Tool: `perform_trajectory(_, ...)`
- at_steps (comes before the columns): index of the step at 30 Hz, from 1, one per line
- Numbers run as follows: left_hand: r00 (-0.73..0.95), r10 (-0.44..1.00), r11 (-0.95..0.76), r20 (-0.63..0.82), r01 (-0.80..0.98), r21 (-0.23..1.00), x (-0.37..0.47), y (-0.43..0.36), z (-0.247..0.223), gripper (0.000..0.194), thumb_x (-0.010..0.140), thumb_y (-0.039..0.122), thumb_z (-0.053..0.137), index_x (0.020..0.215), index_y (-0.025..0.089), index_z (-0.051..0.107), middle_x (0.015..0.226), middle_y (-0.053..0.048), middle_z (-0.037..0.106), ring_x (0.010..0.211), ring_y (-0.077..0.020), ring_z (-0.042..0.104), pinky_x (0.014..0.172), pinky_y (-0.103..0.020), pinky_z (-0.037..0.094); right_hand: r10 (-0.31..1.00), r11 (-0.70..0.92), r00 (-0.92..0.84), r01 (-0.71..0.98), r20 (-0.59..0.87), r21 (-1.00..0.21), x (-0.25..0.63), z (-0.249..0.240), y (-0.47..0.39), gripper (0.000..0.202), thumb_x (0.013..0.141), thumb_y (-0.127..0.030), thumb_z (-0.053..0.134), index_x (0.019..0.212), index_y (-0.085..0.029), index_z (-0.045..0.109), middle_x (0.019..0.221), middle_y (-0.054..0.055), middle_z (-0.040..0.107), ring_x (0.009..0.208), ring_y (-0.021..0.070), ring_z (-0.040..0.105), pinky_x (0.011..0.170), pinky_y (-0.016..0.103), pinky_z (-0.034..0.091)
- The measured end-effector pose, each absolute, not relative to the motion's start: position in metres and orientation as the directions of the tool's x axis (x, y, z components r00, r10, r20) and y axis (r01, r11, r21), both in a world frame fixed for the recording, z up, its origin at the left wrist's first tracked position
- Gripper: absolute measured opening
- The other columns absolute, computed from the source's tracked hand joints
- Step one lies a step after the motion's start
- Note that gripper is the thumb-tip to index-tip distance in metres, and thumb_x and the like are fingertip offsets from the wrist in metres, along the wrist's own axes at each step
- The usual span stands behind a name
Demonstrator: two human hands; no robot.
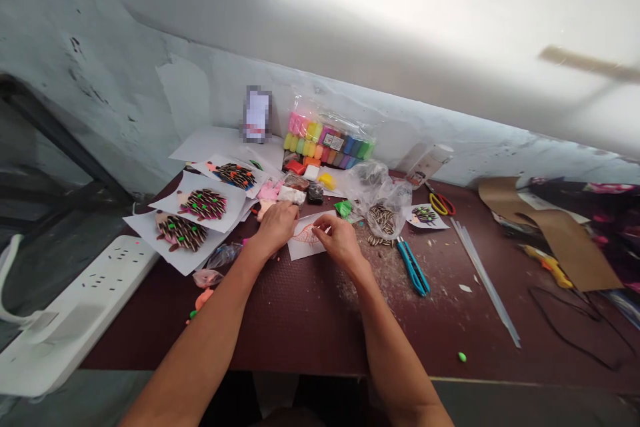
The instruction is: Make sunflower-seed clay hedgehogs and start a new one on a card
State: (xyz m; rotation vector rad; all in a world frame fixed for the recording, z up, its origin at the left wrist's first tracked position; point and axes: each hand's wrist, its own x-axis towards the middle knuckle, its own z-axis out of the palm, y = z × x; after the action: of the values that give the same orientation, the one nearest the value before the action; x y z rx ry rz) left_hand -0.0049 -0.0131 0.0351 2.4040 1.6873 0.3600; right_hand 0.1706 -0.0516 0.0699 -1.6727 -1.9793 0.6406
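Observation:
A small white paper (306, 252) with an orange outline drawing lies on the table between my hands. My left hand (278, 225) is at its upper left edge, beside peach-coloured clay (265, 208) and a white clay pack (291, 195). Its fingers are bunched and curled downward, with the tips hidden. Over the right part of the drawing is my right hand (341, 240), thumb and fingertips drawn together in a pinch. Whatever it holds is too small to tell. Close by sits green clay (343, 208) in clear wrap.
Striped seeds (383, 219) spill from a plastic bag (373, 183). Right of them lie a teal cutter (413, 268), scissors (443, 203), clear sticks (487, 283) and a yellow glue gun (550, 265). Seed-covered hedgehog pictures (203, 203) and a white power strip (107, 273) are left.

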Motion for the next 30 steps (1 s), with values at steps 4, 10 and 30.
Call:
perform_trajectory(4, 0.285, 0.954, -0.300, 0.094, 0.906, 0.298, -0.004, -0.013, 0.035, 0.027, 0.093, 0.016, 0.045, 0.097, 0.015, 0.072, 0.097, -0.013, 0.071, 0.096, -0.0259, 0.065, 0.086, -0.035, 0.048, 0.990, 0.130, -0.130, 0.744, 0.049, -0.655, 0.170, 0.068, -0.052, 0.011, 0.083, -0.018, 0.065, 0.088, -0.021, 0.073, 0.081, 0.000, 0.072, 0.066, 0.0127, 0.059, 0.065, 0.024, 0.042)
perform_trajectory(10, 0.241, 0.965, -0.263, 0.108, 0.912, 0.316, -0.003, -0.016, 0.038, 0.025, 0.091, 0.017, 0.048, 0.093, 0.017, 0.073, 0.093, -0.012, 0.073, 0.092, -0.0250, 0.066, 0.083, -0.034, 0.048, 0.987, 0.157, -0.146, 0.853, 0.061, -0.497, 0.161, 0.068, -0.059, 0.010, 0.087, -0.018, 0.065, 0.086, -0.023, 0.074, 0.088, 0.001, 0.073, 0.078, 0.0144, 0.062, 0.068, 0.024, 0.039)
perform_trajectory(30, 0.258, 0.961, -0.277, 0.103, 0.879, 0.388, -0.003, -0.015, 0.037, 0.027, 0.088, 0.013, 0.051, 0.101, 0.021, 0.074, 0.102, -0.010, 0.072, 0.100, -0.0234, 0.064, 0.088, -0.033, 0.048, 0.955, 0.269, -0.276, 0.961, -0.108, -0.068, 0.129, 0.072, -0.085, 0.031, 0.096, -0.011, 0.043, 0.114, -0.016, 0.067, 0.107, 0.016, 0.065, 0.094, 0.0259, 0.062, 0.070, 0.031, 0.044)
